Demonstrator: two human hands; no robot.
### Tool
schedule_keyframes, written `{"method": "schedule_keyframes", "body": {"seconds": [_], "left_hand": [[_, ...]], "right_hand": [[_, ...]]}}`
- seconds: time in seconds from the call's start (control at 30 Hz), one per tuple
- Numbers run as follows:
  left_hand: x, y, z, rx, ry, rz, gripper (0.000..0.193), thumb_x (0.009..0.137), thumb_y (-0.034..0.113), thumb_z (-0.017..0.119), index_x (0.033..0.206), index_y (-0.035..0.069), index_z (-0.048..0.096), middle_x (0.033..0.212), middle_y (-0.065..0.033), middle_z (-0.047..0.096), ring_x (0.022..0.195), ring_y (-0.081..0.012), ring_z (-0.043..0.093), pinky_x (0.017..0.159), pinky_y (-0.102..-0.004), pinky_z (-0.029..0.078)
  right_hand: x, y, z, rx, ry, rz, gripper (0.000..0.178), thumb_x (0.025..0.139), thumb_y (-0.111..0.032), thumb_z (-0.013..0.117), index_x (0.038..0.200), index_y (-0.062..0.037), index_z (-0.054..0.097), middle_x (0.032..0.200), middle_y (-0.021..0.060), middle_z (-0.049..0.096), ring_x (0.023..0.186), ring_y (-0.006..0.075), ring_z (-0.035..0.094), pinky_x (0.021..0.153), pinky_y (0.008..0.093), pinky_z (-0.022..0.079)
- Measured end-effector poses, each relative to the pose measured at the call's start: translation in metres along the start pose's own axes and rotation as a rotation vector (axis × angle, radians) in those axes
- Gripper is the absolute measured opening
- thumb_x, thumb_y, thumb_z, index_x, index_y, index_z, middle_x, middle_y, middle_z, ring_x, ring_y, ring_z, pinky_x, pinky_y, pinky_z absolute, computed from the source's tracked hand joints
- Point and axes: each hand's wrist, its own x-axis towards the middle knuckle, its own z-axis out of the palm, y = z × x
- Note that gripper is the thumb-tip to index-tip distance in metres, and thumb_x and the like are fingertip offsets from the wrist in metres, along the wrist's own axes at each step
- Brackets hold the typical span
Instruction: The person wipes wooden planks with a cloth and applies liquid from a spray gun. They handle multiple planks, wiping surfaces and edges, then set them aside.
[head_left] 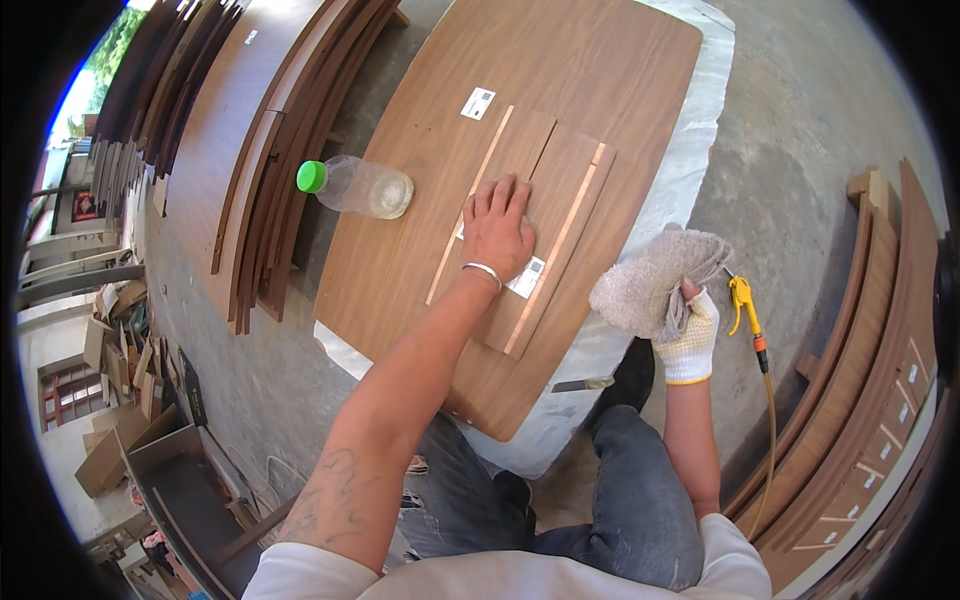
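My bare left hand (pixel 499 228) lies with its fingers stretched out on a small brown wooden panel (pixel 571 170), which has two pale raw-edged strips along it. The small panel rests on a large wood-grain board (pixel 420 150). My right hand (pixel 692 330), in a white knit glove with a yellow hem, grips a bunched grey rag (pixel 650 280) to the right of the board. Just beyond the rag is a yellow air blow gun (pixel 742 302) with a hose; the rag covers its nozzle end, and I cannot tell what supports it.
A clear plastic bottle (pixel 372 188) with a green cap lies on the board at left. White sheeting (pixel 690 150) shows beneath the board. Stacked brown panels (pixel 235 130) stand at upper left, more long panels (pixel 850 400) at right. Wood scraps (pixel 125 350) are piled far left.
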Motion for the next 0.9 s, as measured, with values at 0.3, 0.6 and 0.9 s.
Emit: {"method": "schedule_keyframes", "body": {"seconds": [0.3,0.6,0.9], "left_hand": [[-0.006,0.003,-0.003,0.075,-0.110,-0.110,0.062,0.092,0.017,0.056,0.152,0.005,0.046,0.168,-0.0135,0.035,0.159,-0.0343,0.025,0.130,-0.0575,0.011],[-0.003,-0.002,-0.007,0.010,-0.209,-0.102,0.064,0.099,0.020,0.051,0.160,0.003,0.038,0.172,-0.0146,0.030,0.162,-0.0296,0.020,0.131,-0.0571,0.006],[-0.071,-0.068,-0.038,-0.649,0.316,-0.941,0.037,0.096,0.007,0.065,0.131,-0.003,0.057,0.129,-0.0163,0.060,0.118,-0.0255,0.059,0.105,-0.0378,0.047]], "right_hand": [[-0.016,-0.050,0.006,-0.004,-0.281,-0.257,0.043,0.099,-0.020,0.065,0.139,-0.0037,0.062,0.137,0.0146,0.069,0.126,0.0333,0.065,0.110,0.0527,0.052],[0.005,-0.053,-0.020,0.049,-0.353,-0.236,0.064,0.098,-0.031,0.071,0.153,-0.0057,0.051,0.151,0.0136,0.059,0.138,0.0362,0.057,0.118,0.0572,0.043],[0.000,-0.016,0.004,-0.188,-0.241,0.053,0.063,0.092,-0.009,0.068,0.152,-0.0023,0.048,0.144,0.0177,0.063,0.131,0.0380,0.063,0.112,0.0532,0.052]]}}
